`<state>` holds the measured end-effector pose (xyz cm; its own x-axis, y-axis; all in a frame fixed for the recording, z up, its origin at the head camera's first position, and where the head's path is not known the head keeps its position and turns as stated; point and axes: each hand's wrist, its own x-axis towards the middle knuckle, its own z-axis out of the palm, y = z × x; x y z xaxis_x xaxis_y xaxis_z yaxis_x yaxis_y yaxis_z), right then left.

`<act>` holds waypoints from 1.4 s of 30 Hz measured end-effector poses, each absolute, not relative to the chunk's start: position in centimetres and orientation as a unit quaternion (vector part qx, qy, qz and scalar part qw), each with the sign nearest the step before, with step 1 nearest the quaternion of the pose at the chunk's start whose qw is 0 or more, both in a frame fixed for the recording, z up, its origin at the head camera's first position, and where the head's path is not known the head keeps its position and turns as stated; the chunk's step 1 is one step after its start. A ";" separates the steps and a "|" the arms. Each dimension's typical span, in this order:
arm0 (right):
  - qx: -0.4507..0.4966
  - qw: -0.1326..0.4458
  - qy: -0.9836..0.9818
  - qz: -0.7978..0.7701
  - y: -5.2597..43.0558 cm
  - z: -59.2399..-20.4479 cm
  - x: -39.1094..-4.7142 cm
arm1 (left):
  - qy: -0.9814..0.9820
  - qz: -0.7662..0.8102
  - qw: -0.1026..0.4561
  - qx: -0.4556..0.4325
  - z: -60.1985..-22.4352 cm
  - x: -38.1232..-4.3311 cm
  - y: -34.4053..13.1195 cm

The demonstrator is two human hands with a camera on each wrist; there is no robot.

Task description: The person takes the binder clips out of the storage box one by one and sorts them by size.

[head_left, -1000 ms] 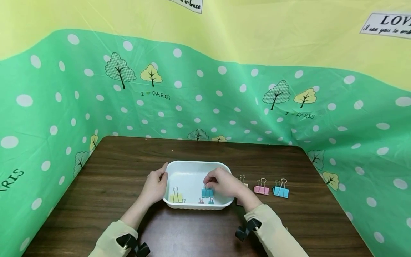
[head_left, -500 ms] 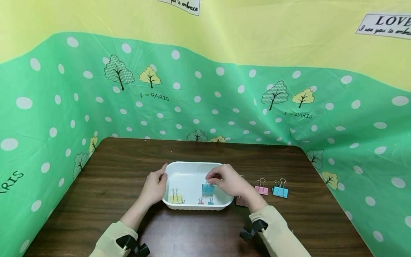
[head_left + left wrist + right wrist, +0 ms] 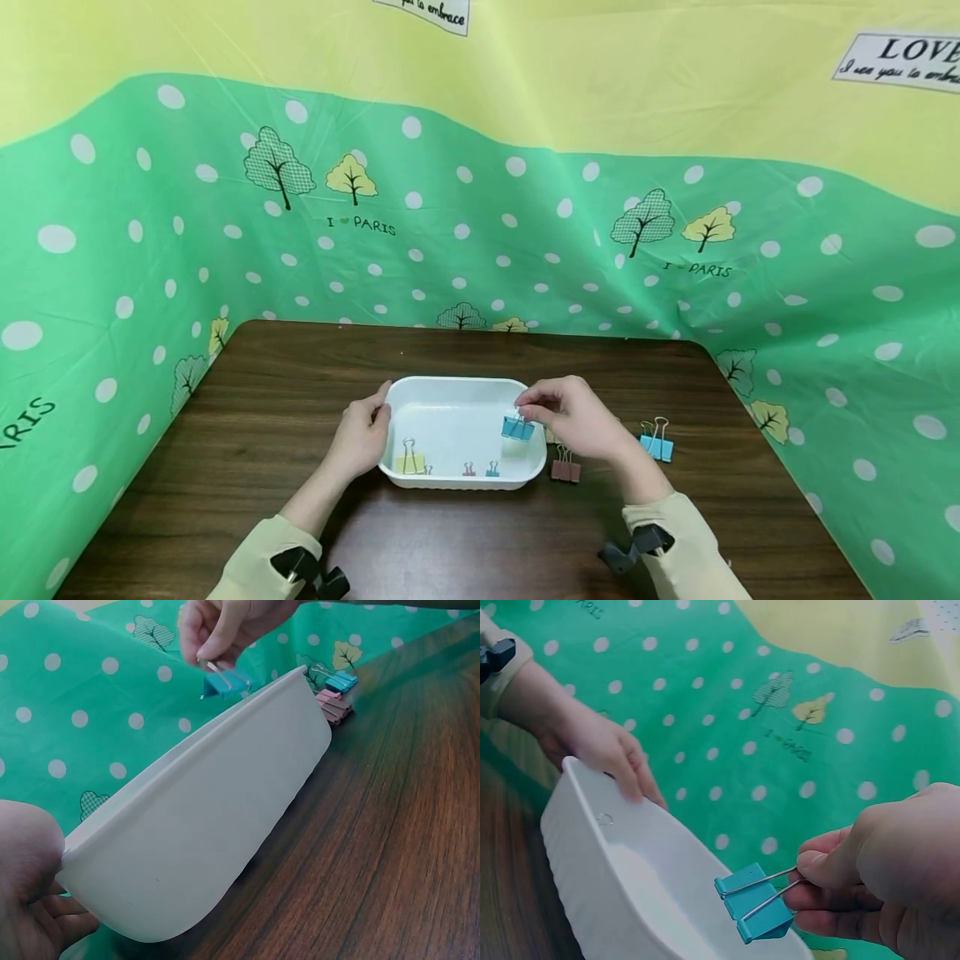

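Note:
My left hand [image 3: 365, 435] grips the left end of a white plastic basin [image 3: 442, 415], thumb at the rim in the left wrist view. With thumb and fingertips, my right hand [image 3: 573, 419] pinches a blue binder clip [image 3: 517, 428] by its wire handles. That clip hangs over the basin's right end, raised above the rim in the left wrist view. Inside the basin are a yellow binder clip [image 3: 409, 464], a small pink clip [image 3: 468, 471] and a small blue clip [image 3: 492, 470]. Another tiny clip beside the yellow one is hard to make out.
Right of the basin, a dark pink binder clip [image 3: 566, 471] and another blue clip [image 3: 658, 447] stand on the brown wooden table [image 3: 480, 542]. A yellowish clip and a pink clip are mostly hidden by my right hand. Patterned green cloth [image 3: 450, 250] surrounds the table's back and sides.
My right hand has lifted the blue binder clip from low inside the basin and carried it right, towards the right rim. The left hand has stayed on the basin.

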<state>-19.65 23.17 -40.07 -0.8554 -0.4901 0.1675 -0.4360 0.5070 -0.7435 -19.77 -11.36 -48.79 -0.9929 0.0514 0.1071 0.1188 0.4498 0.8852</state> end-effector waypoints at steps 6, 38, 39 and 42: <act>-0.238 0.018 0.871 -0.429 25.4 -39.6 -18.9 | -0.852 -0.520 0.029 -0.050 -48.7 -19.7 -11.4; -0.172 0.020 0.900 -0.401 34.8 -41.4 -15.4 | -0.867 -0.493 0.026 -0.067 -48.2 -19.8 -11.4; -0.171 0.024 0.900 -0.401 34.9 -41.5 -15.4 | -0.867 -0.493 0.027 -0.067 -48.2 -19.9 -11.4; -0.175 0.030 0.902 -0.394 35.5 -42.2 -15.4 | -0.867 -0.493 0.027 -0.064 -48.2 -19.8 -11.3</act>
